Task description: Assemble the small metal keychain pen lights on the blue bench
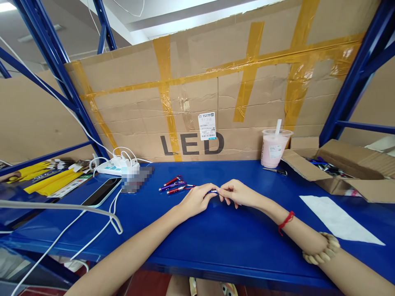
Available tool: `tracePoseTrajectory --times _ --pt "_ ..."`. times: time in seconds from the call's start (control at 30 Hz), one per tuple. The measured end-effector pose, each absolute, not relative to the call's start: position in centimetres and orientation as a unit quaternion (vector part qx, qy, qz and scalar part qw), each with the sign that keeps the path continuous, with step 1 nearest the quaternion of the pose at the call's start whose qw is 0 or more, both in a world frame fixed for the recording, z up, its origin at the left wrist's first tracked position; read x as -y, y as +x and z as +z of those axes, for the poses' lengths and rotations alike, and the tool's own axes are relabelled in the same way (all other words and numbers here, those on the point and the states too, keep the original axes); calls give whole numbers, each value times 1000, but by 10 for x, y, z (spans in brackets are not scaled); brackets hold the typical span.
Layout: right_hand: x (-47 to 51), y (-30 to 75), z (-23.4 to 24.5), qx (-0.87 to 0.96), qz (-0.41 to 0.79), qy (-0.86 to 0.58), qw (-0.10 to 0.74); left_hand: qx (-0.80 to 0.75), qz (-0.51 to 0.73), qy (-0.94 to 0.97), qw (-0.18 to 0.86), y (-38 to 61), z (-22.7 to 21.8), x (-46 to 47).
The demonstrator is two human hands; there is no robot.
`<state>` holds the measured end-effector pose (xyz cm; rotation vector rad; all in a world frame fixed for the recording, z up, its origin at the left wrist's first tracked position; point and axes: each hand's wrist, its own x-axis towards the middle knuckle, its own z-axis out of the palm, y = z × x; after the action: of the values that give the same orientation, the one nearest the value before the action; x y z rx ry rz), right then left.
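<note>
Both of my hands meet over the middle of the blue table (pixel 247 246). My left hand (pixel 196 200) is closed around a slim blue penlight (pixel 212 190), and most of its body is hidden by the fingers. At the penlight's right end, my right hand (pixel 237 193) pinches the tip between thumb and forefinger. Just left of my left hand lie several similar slim metal penlights: a red one (pixel 176 190) in front, a purple-blue one (pixel 166 187) behind it, and another red one (pixel 173 180) farther back.
An open cardboard box (pixel 333 183) of small metal parts stands at right, near white paper (pixel 341 220). A pink drink cup (pixel 273 150) is behind, with a dark metal tool (pixel 274 170) before it. At left lie a phone (pixel 103 192), power strip (pixel 111 167) and white cables.
</note>
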<state>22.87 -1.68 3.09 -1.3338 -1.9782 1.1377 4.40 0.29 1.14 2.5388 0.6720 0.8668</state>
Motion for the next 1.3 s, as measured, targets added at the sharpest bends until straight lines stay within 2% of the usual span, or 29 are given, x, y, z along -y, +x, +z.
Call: tracePoseTrajectory --times 0.13,0.3,0.43,0.57,0.87,1.2,1.3 --pt "16 232 33 747 368 -491 258 -252 350 883 186 47 13 -5" --pt "14 240 37 751 191 -549 312 -276 376 856 222 50 12 -8" --pt "10 246 36 789 133 -480 360 -291 369 851 235 50 14 -7" --pt "7 247 34 815 117 -423 378 -301 359 847 250 51 15 -6" --pt "8 244 26 815 155 -410 379 -299 352 846 266 49 8 -2" --pt "16 236 34 773 148 -504 356 -294 366 854 224 46 2 3" --pt "15 235 34 754 186 -528 343 -298 378 854 201 46 0 3"
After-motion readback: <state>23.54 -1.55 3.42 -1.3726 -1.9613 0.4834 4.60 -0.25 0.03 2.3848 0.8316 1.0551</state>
